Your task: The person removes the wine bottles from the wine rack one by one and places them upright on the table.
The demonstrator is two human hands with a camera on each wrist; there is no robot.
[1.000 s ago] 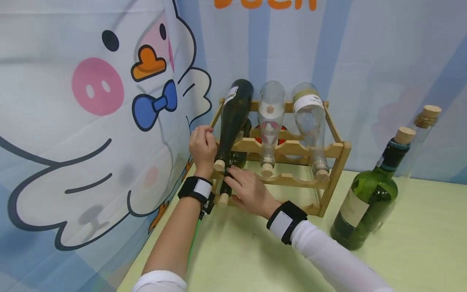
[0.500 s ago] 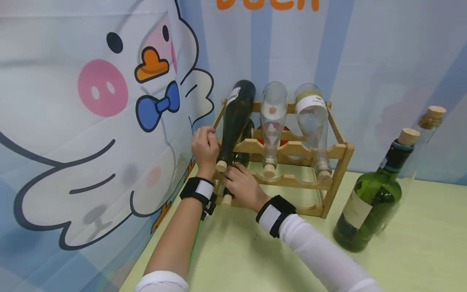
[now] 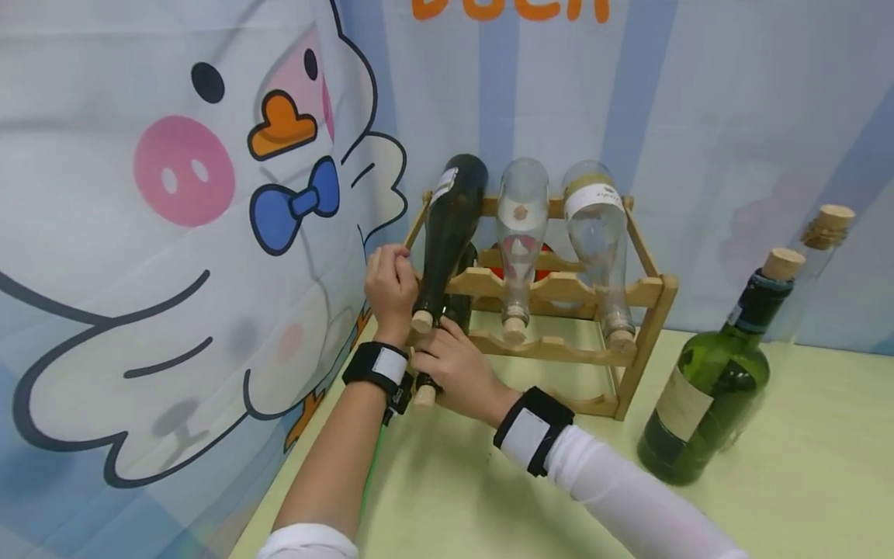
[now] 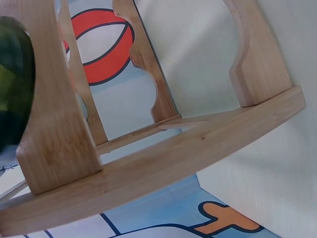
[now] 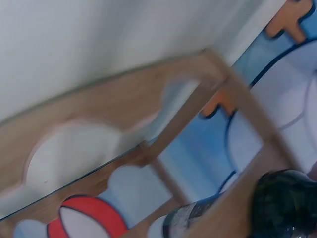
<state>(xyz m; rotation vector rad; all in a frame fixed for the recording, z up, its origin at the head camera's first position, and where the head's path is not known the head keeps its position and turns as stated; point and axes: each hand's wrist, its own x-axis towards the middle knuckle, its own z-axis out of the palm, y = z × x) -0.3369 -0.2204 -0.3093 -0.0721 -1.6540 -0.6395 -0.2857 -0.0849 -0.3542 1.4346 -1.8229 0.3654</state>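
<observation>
Gripping the left post of the wooden rack (image 3: 559, 286) with the left hand (image 3: 389, 289), fingers curled round the wood at about 9 o'clock of the frame. Pinching the neck of the lower dark bottle (image 3: 447, 326) with the right hand (image 3: 454, 369), fingers wrapped round the glass just above its cork (image 3: 424, 395). Lying in the rack's bottom-left slot, that bottle, body inside the frame and cork end poking out toward 6 o'clock, past the front rail. Resting directly above it in the top row, a second dark bottle (image 3: 450, 225), cork toward the viewer, with two clear bottles (image 3: 520, 233) (image 3: 594, 233) beside it toward 3 o'clock. Standing upright on the pale green surface (image 3: 489, 489) well out at 3 o'clock of the rack, a green bottle (image 3: 712, 380) with a cork, and a tall clear corked bottle (image 3: 813, 248) just behind it. Hanging behind everything, a cartoon duck backdrop (image 3: 209, 233). Showing only rack rails and a slice of dark glass in both wrist views, hands themselves out of sight there, the right one blurred.
</observation>
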